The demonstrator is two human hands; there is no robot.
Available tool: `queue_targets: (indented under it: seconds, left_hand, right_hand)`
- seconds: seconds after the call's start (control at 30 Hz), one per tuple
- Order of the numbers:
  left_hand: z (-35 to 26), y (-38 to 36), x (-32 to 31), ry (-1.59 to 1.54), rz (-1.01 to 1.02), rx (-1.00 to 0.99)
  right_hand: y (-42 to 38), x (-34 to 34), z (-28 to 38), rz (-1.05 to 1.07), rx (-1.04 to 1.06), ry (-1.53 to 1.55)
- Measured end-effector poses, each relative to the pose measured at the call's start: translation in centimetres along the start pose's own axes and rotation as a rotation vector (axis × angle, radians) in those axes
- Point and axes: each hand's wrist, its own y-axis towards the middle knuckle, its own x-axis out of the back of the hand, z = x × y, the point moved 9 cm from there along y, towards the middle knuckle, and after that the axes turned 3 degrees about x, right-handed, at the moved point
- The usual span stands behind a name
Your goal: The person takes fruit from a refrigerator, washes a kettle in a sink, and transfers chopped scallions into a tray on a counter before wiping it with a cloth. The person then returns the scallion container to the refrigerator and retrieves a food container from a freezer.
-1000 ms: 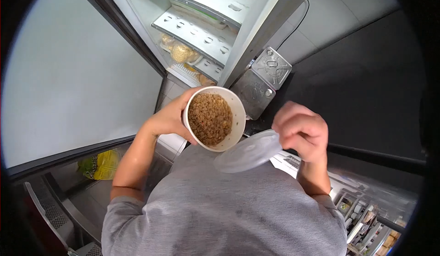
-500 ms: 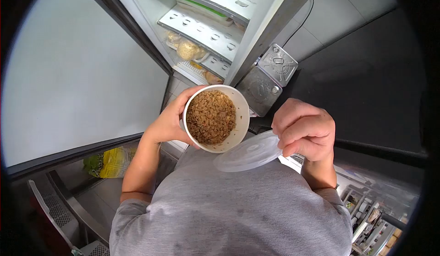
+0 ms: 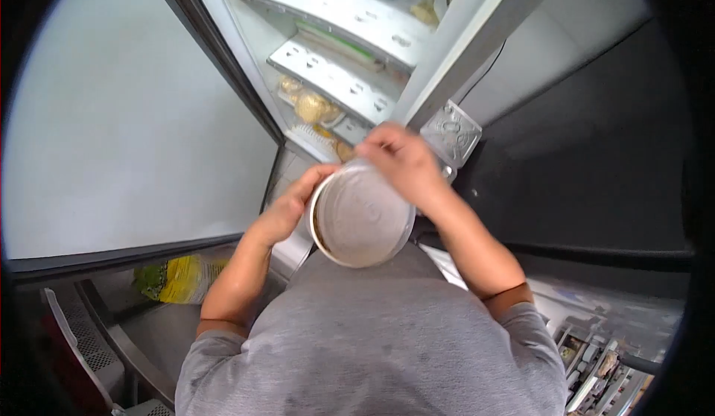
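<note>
A round white tub [image 3: 314, 222] is held in front of the grey shirt, with my left hand [image 3: 289, 206] wrapped round its left side. Over most of its mouth lies a translucent lid [image 3: 366, 211], set off to the right so that a thin strip of brown crumbly food [image 3: 321, 230] shows at the left. My right hand [image 3: 398, 159], slightly blurred, is closed on the lid's far edge. Whether the lid is pressed down anywhere cannot be made out.
Ahead stands an open fridge with white shelves [image 3: 335, 73] and bagged food [image 3: 311, 108]. Its door [image 3: 134, 133] fills the left. Metal tins [image 3: 452, 134] stand right of the fridge, beside a dark surface [image 3: 581, 155]. A yellow-green bag [image 3: 182, 278] is at lower left.
My right hand has moved up and left with the lid, from beside the tub to over its mouth. The food is now mostly covered. The view has shifted slightly, showing more of the upper shelf.
</note>
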Motion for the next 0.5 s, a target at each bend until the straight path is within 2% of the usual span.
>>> queue_targets:
  seconds: [0.07,0.1,0.17,0.2,0.27,0.3,0.37,0.4,0.43,0.5]
  left_hand:
    - [0.1,-0.4,0.8,0.047,-0.015,-0.034]
    - [0.1,-0.4,1.3,0.118,-0.027,-0.031]
    - [-1.0,-0.8,1.1,0.201,-0.068,0.045]
    - [-1.4,-0.9,1.1,0.215,-0.072,0.006]
    - [-0.3,-1.5,1.5,0.005,-0.106,0.105]
    - [-0.1,-1.7,1.6,0.013,-0.11,0.083]
    - [1.3,-2.2,3.3,-0.284,-0.262,0.11]
    - [1.4,-2.4,3.5,-0.271,-0.263,0.087]
    - [1.5,-2.8,4.2,-0.388,-0.332,0.042]
    - [1.7,-3.0,5.1,-0.51,-0.39,-0.027]
  right_hand:
    - [0.4,-2.0,-2.0,0.024,-0.071,-0.062]
    - [0.5,-2.6,-2.5,0.011,-0.038,-0.079]
    - [0.4,-3.4,-1.6,0.017,-0.021,-0.078]
    - [0.2,-3.8,-1.2,0.036,-0.048,-0.056]
    - [0.6,-4.1,-0.9,0.084,-0.048,-0.071]
    - [0.8,-4.6,-1.3,0.135,-0.08,-0.07]
    - [1.1,-4.6,-1.9,0.165,-0.098,-0.019]
    - [0.9,-4.5,-2.5,0.198,-0.143,0.04]
    - [0.4,-4.4,-2.9,0.301,-0.169,-0.039]
    - [-2.8,-6.0,-7.1,0.375,-0.624,0.463]
